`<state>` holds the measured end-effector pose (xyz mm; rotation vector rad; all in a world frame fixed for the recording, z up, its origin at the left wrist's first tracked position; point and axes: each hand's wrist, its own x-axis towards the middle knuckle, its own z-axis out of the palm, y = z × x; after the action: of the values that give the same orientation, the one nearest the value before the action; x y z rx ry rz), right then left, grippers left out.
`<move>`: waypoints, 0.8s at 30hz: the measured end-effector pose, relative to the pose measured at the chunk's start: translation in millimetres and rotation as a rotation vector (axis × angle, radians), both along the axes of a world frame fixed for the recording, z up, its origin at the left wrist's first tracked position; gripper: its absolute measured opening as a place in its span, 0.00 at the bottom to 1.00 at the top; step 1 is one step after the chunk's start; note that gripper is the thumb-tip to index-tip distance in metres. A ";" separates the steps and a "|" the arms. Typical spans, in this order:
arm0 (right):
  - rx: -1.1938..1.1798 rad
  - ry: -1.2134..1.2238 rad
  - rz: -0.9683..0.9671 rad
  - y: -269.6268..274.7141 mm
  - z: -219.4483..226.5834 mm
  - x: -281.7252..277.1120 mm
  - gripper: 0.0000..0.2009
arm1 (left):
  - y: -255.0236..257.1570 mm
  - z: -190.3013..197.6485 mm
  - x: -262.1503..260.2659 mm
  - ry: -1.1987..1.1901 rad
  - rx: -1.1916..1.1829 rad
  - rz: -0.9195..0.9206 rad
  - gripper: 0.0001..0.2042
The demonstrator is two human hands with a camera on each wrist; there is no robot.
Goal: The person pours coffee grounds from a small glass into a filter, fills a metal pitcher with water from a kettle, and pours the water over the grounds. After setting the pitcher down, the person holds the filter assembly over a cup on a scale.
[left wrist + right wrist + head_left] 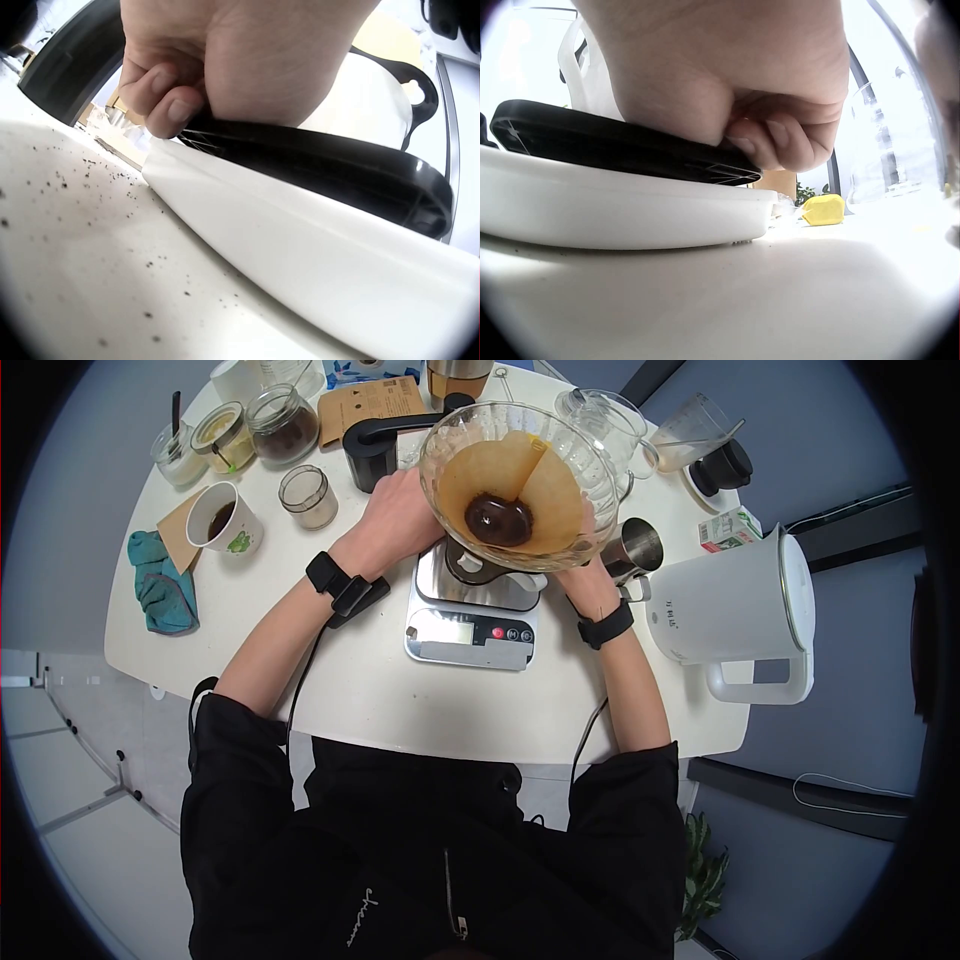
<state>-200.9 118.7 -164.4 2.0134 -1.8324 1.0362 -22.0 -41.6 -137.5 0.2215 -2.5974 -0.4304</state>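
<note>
A ribbed glass dripper [437, 485] stands over a kitchen scale [425, 632] in the head view. Its brown-stained paper filter [480, 465] has dark wet coffee grounds [499, 520] at the bottom. My left hand [400, 515] is at the scale's left side, with fingers curled at the edge of the black plate [330, 161] above the white scale base [300, 240]. On the right side, my right hand [590, 588], partly hidden by the dripper, grips the plate's other edge, its fingertips [780, 135] tucked under it. The plate sits tilted over the base.
A white electric kettle [710, 600] and a metal cup [636, 548] stand to the right. At left are a paper cup [240, 535] of dark liquid, glass jars [283, 435] and a teal cloth [165, 595]. A black grinder [370, 455] stands behind my left hand.
</note>
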 end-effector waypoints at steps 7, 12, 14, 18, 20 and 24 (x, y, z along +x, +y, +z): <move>-0.014 0.035 -0.031 1.5 1.7 2.6 0.25 | -4.2 -3.1 -1.8 -0.022 0.018 -0.033 0.13; -0.017 0.020 -0.042 0.3 -9.7 -3.2 0.26 | -1.9 -1.8 -1.5 -0.019 0.017 -0.004 0.13; 0.006 -0.003 -0.037 1.4 -11.7 -4.6 0.27 | -2.0 -2.5 -1.7 -0.016 0.015 -0.007 0.14; 0.016 0.051 -0.055 5.0 -7.5 -1.4 0.28 | -2.6 -4.2 -1.7 0.010 0.012 -0.014 0.13; 0.014 0.084 -0.064 7.3 -3.1 1.6 0.28 | -3.0 -4.5 -1.0 0.013 0.010 -0.019 0.13; 0.073 0.046 -0.074 9.7 4.7 7.5 0.29 | -2.0 -2.5 -0.3 0.010 0.010 -0.022 0.13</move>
<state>-193.4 128.5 -159.7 1.9762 -1.9315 0.9084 -22.2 -43.6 -140.1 0.1946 -2.5907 -0.4517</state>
